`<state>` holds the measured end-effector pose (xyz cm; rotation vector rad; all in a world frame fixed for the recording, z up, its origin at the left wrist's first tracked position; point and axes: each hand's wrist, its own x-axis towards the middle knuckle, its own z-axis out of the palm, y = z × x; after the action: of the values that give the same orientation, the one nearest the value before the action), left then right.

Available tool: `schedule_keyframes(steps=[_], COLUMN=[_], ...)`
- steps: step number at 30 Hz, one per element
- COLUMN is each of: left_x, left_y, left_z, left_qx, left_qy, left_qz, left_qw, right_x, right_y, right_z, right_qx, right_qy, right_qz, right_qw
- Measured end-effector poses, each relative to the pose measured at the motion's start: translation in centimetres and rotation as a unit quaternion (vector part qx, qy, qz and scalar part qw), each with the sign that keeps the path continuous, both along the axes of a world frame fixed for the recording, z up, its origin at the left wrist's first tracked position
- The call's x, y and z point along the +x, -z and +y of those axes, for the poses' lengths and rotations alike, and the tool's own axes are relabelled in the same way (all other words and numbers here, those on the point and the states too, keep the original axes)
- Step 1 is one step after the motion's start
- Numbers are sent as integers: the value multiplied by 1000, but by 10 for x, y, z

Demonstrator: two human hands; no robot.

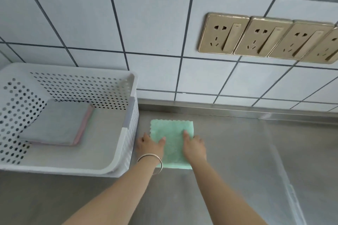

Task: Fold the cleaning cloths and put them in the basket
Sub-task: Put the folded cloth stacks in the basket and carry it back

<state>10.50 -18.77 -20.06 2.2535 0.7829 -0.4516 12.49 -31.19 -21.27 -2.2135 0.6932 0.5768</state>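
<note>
Left hand [149, 145] and right hand [194, 145] flat, fingers relaxed, pressing folded green cloth [172, 144] on steel counter [237, 151]. White basket [128, 133] just left, holding stacked folded cloths [54, 124].

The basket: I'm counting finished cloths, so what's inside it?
Inside the basket lies a folded stack: a grey cloth on top, pink and pale edges beneath. How many lie under the grey one is hidden.

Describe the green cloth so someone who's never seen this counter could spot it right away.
Find the white perforated basket on the steel counter below the tiled wall. Just right of it lies the green cloth, with both hands on it. It is mint with a scalloped far edge, unlike the grey and pink cloths stacked inside the basket.
</note>
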Motion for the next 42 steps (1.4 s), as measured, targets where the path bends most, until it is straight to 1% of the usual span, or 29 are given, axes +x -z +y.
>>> schedule_keyframes(steps=[2, 6, 10, 12, 14, 16, 19, 23, 25, 28, 31, 33, 34, 36, 37, 39, 40, 42], left_x=[4, 10, 16, 16, 14, 13, 7, -11, -20, -34, -44, -42, -40, -36, -33, -24, -19, -7], left_y=[10, 22, 18, 10, -3, -20, -50, -108, -146, -198, -237, -250, -253, -250, -244, -222, -207, -184], left_z=[2, 1, 0, -3, -7, -14, -23, -26, -19, 9, 58, 96, 110, 150, 170, 209, 225, 252], left_qx=[-14, -26, -5, 1, -5, -25, -93, -180, -206, -214, -188, -168, -151, -115, -89, -11, 24, 74], left_qy=[-25, -54, -31, -19, -7, 0, -2, -4, -9, -16, -30, -48, -59, -82, -81, -32, -8, 53], left_qz=[25, 30, 79, 79, 59, 26, -51, -158, -214, -310, -401, -450, -458, -441, -407, -280, -210, -97], left_qw=[999, 998, 996, 997, 998, 999, 994, 971, 955, 926, 896, 876, 874, 886, 905, 959, 977, 991], right_x=[2, 9, 14, 12, 5, -2, -13, -29, -38, -51, -55, -48, -42, -29, -23, -10, -5, 8], right_y=[6, 16, 14, 9, -4, -21, -57, -122, -165, -222, -255, -263, -262, -255, -247, -224, -211, -186], right_z=[-1, -3, -7, -10, -15, -23, -35, -37, -29, 0, 44, 80, 95, 135, 154, 187, 200, 221], right_qx=[5, 9, 32, 67, 96, 96, 98, 101, 94, 113, 141, 162, 174, 190, 195, 183, 179, 209], right_qy=[8, 13, -1, 25, 49, 66, 94, 121, 108, 74, 32, 6, -7, -40, -50, -69, -68, -41], right_qz=[-4, -1, 22, 21, 10, -16, -94, -206, -255, -314, -369, -370, -358, -311, -285, -231, -209, -152], right_qw=[1000, 1000, 999, 997, 994, 993, 986, 966, 956, 940, 918, 915, 917, 930, 937, 953, 959, 965])
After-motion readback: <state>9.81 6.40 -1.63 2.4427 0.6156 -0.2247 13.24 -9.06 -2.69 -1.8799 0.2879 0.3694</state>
